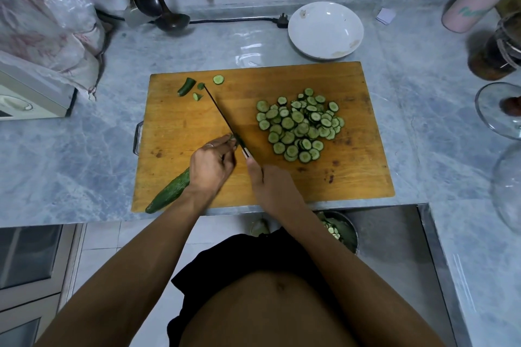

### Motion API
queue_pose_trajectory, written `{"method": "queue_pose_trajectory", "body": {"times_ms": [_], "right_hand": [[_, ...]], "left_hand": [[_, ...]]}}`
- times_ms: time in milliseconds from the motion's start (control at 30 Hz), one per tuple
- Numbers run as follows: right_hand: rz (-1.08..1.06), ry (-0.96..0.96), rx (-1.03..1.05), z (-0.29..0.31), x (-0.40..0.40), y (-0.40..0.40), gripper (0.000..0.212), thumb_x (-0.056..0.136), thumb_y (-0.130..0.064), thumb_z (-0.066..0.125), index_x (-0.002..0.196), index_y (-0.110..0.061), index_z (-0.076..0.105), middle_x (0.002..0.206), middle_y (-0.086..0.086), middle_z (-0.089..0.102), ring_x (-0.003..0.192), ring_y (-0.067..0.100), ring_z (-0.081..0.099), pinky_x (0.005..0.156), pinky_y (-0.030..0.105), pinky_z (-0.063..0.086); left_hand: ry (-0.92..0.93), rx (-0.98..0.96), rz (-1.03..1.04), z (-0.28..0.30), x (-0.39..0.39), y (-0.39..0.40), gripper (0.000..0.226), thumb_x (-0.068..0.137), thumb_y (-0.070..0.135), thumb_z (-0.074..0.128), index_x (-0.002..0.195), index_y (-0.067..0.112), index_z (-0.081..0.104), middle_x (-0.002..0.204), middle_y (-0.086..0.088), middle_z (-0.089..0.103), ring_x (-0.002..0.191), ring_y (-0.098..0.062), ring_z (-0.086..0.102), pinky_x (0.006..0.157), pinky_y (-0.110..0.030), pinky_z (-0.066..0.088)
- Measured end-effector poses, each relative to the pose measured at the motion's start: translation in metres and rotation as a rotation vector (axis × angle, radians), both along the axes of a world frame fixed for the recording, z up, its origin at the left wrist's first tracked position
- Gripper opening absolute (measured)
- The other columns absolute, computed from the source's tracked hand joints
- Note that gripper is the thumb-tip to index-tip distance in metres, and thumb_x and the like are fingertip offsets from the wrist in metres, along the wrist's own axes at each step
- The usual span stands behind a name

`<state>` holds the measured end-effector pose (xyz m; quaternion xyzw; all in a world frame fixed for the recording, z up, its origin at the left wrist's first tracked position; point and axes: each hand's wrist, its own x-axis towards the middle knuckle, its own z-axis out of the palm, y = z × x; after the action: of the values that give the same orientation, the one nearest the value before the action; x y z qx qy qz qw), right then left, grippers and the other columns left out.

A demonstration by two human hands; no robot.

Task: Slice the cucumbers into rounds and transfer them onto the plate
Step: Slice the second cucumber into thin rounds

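Pinning a whole cucumber (169, 191) to the cutting board (352, 172) with the left hand (211, 167), fingers curled down over its cut end, the uncut tail poking out behind the wrist and overhanging the board's near-left corner. Gripping the knife (225, 118) in the right hand (272, 186), fist closed round the handle, index finger lying along the top. Blade running away up-left, edge pressing down just beside the left fingertips (229, 140).

Lying well to the right of both hands: a loose heap of rounds (300, 127), too many and too overlapped for counting. Sitting at the board's far-left corner: one stray round (218, 79), one long end piece (186, 87) and two small scraps beside the knife tip.

Waiting beyond the board's far edge, near its right end: one white plate (325, 29), holding no cucumber. Leaving bare board along the near edge and right side, and open worktop (70, 155) to the left. Crowding the worktop's right edge: jars and glassware. Showing below the worktop front: a metal bowl (345, 231) with more slices inside.
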<state>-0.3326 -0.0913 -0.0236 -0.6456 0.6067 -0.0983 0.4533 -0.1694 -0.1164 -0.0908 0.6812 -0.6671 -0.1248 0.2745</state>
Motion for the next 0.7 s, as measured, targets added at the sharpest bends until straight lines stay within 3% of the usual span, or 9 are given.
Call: {"method": "queue_pose_trajectory", "body": {"times_ms": [167, 300, 367, 500, 600, 700], "right_hand": [[-0.072, -0.041, -0.003, 0.004, -0.015, -0.004, 0.067, 0.105, -0.052, 0.024, 0.059, -0.01, 0.05, 0.061, 0.007, 0.055, 0.058, 0.02, 0.051, 0.06, 0.031, 0.034], [-0.197, -0.06, -0.022, 0.004, -0.035, -0.004, 0.064, 0.103, -0.052, 0.027, 0.062, -0.011, 0.052, 0.061, 0.003, 0.055, 0.057, 0.016, 0.052, 0.055, 0.03, 0.037], [-0.193, -0.052, -0.04, 0.006, -0.041, -0.005, 0.062, 0.104, -0.052, 0.028, 0.06, -0.013, 0.049, 0.059, 0.0, 0.053, 0.055, 0.011, 0.05, 0.049, 0.021, 0.035], [-0.117, -0.037, -0.07, 0.009, -0.041, -0.001, 0.069, 0.102, -0.054, 0.026, 0.071, -0.004, 0.063, 0.067, 0.008, 0.063, 0.062, 0.018, 0.056, 0.058, 0.03, 0.037], [-0.085, -0.031, -0.06, 0.012, -0.039, 0.004, 0.067, 0.103, -0.052, 0.028, 0.062, -0.005, 0.052, 0.058, 0.007, 0.055, 0.052, 0.015, 0.05, 0.046, 0.019, 0.031], [-0.067, -0.041, -0.069, 0.015, -0.038, 0.008, 0.066, 0.104, -0.049, 0.031, 0.054, -0.007, 0.045, 0.052, 0.005, 0.05, 0.047, 0.012, 0.045, 0.046, 0.018, 0.034]], "left_hand": [[-0.042, -0.036, 0.055, -0.003, -0.005, 0.005, 0.027, 0.082, 0.008, 0.068, 0.105, 0.016, 0.077, 0.114, -0.004, 0.072, 0.1, -0.023, 0.069, 0.085, -0.041, 0.057], [-0.088, -0.04, 0.074, -0.004, -0.012, 0.01, 0.03, 0.082, 0.002, 0.067, 0.109, 0.014, 0.076, 0.117, -0.008, 0.07, 0.099, -0.029, 0.069, 0.081, -0.042, 0.057], [-0.055, -0.052, 0.062, -0.005, -0.011, 0.01, 0.032, 0.08, -0.002, 0.067, 0.108, 0.012, 0.076, 0.116, -0.009, 0.071, 0.099, -0.029, 0.069, 0.078, -0.039, 0.057], [-0.044, -0.056, -0.033, -0.002, -0.011, -0.002, 0.031, 0.08, -0.002, 0.069, 0.108, 0.009, 0.074, 0.114, -0.011, 0.071, 0.098, -0.028, 0.07, 0.079, -0.039, 0.059], [-0.021, -0.002, -0.033, 0.001, -0.012, -0.012, 0.03, 0.083, 0.002, 0.065, 0.112, 0.006, 0.073, 0.119, -0.012, 0.069, 0.103, -0.028, 0.069, 0.084, -0.043, 0.058], [-0.039, 0.025, -0.072, -0.001, -0.009, -0.013, 0.034, 0.083, 0.003, 0.062, 0.116, 0.007, 0.072, 0.125, -0.01, 0.066, 0.11, -0.026, 0.066, 0.089, -0.045, 0.056]]}}
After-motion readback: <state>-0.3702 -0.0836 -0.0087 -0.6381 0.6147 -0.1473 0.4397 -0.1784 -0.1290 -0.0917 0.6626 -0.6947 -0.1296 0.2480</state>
